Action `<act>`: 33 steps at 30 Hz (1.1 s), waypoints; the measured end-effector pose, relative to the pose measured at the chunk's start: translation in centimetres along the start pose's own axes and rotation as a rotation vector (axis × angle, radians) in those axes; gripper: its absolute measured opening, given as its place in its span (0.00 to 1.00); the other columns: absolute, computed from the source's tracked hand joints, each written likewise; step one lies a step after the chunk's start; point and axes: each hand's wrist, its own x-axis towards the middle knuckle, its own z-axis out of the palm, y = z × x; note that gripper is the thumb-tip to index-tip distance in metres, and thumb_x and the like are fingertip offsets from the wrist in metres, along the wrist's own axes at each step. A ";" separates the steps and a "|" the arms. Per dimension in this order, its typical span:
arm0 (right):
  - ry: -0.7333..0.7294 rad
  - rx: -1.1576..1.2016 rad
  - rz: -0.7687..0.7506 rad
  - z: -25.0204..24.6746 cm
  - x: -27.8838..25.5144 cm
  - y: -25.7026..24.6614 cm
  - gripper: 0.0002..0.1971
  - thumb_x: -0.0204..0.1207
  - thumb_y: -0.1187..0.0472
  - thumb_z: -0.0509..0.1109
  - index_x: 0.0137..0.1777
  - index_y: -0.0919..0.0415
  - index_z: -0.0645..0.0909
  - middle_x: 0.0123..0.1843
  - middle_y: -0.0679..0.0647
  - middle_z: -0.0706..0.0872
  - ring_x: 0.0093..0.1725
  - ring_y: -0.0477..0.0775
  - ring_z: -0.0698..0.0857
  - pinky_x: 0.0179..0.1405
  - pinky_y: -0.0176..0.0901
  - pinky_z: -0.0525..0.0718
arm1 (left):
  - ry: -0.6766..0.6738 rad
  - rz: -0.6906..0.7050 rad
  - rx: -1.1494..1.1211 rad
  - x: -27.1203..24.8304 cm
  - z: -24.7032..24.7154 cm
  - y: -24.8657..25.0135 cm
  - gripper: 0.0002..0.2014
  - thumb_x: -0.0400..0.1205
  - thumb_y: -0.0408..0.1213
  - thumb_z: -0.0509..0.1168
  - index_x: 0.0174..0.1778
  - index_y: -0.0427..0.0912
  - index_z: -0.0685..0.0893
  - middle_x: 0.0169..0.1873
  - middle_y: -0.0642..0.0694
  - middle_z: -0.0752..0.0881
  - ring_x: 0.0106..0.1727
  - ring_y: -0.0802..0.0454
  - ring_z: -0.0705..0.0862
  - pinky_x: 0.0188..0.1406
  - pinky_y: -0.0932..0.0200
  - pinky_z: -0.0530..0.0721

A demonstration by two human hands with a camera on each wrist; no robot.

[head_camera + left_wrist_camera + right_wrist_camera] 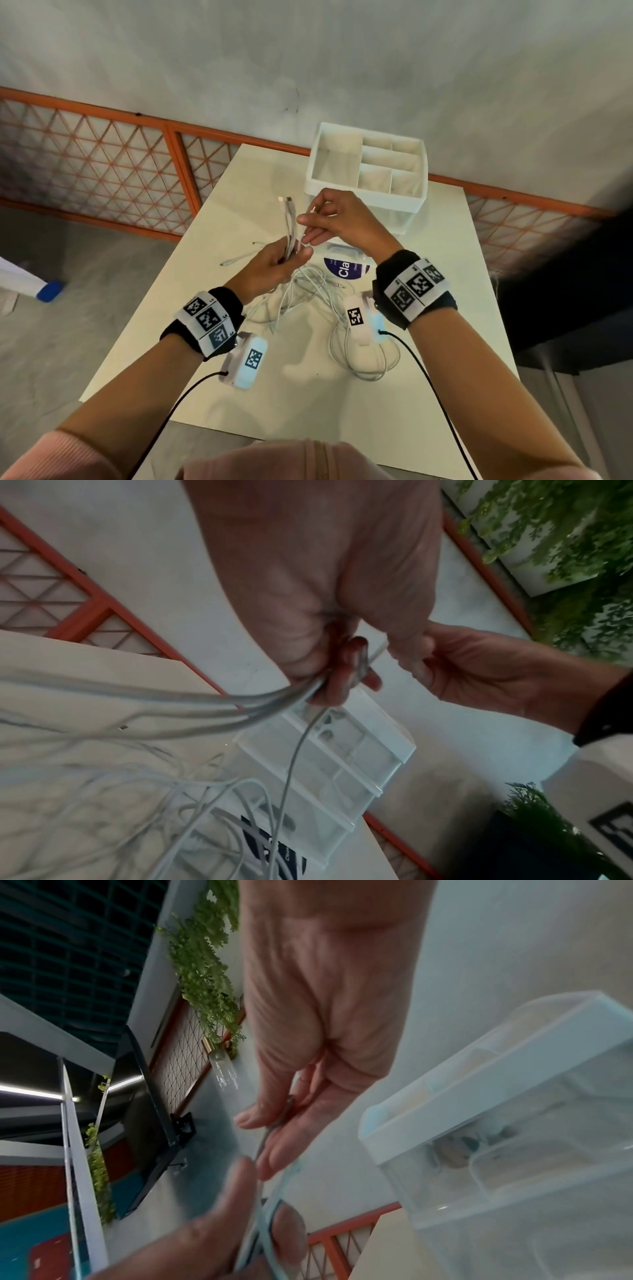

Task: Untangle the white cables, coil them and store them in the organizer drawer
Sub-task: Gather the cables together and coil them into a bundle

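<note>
My left hand (281, 262) grips a folded bunch of white cable (288, 222) that stands up out of the fist, plug ends at the top. In the left wrist view the strands (240, 702) run out below my curled fingers. My right hand (329, 219) is just above and right of it and pinches one cable strand (274, 1123) between thumb and fingers. More white cables (308, 291) lie tangled on the table under both hands, with a loose loop (363, 356) at the near right. The white organizer drawer (368, 164) sits open behind my hands, its compartments bare.
The clear drawer unit (514, 1150) stands below the drawer tray at the far side of the white table (445, 394). A round tin with a purple label (346, 267) lies by my right wrist. An orange lattice railing (102, 161) runs behind.
</note>
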 end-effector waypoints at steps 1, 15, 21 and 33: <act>0.038 -0.001 -0.009 0.3 0.1 0.1 0.11 0.73 0.63 0.76 0.46 0.66 0.76 0.35 0.65 0.87 0.31 0.57 0.90 0.37 0.45 0.91 | -0.013 0.010 0.006 0.0 0.0 -0.1 0.15 0.84 0.51 0.60 0.41 0.43 0.77 0.22 0.55 0.65 0.22 0.57 0.63 0.22 0.62 0.65; -0.380 -0.530 0.362 -1.8 -1.8 10.3 0.35 0.82 0.35 0.41 0.26 0.56 0.74 0.26 0.51 0.80 0.31 0.45 0.81 0.60 0.44 0.75 | 0.527 0.275 -0.152 1.0 -5.8 2.3 0.19 0.90 0.44 0.47 0.33 0.46 0.71 0.15 0.59 0.65 0.19 0.63 0.60 0.20 0.68 0.63; -0.348 -0.723 0.628 -6.4 -4.9 13.3 0.32 0.82 0.35 0.45 0.29 0.57 0.75 0.30 0.51 0.85 0.36 0.47 0.85 0.55 0.44 0.71 | 0.766 0.288 -0.183 0.9 -8.0 2.6 0.18 0.89 0.45 0.47 0.34 0.49 0.70 0.22 0.54 0.65 0.21 0.62 0.61 0.20 0.67 0.64; 0.023 -0.889 0.187 -4.6 -2.0 8.3 0.30 0.75 0.48 0.72 0.22 0.59 0.59 0.24 0.51 0.64 0.25 0.49 0.65 0.27 0.38 0.62 | 0.161 0.048 0.258 1.4 0.2 1.3 0.15 0.89 0.45 0.50 0.40 0.43 0.74 0.36 0.47 0.83 0.37 0.49 0.84 0.47 0.55 0.80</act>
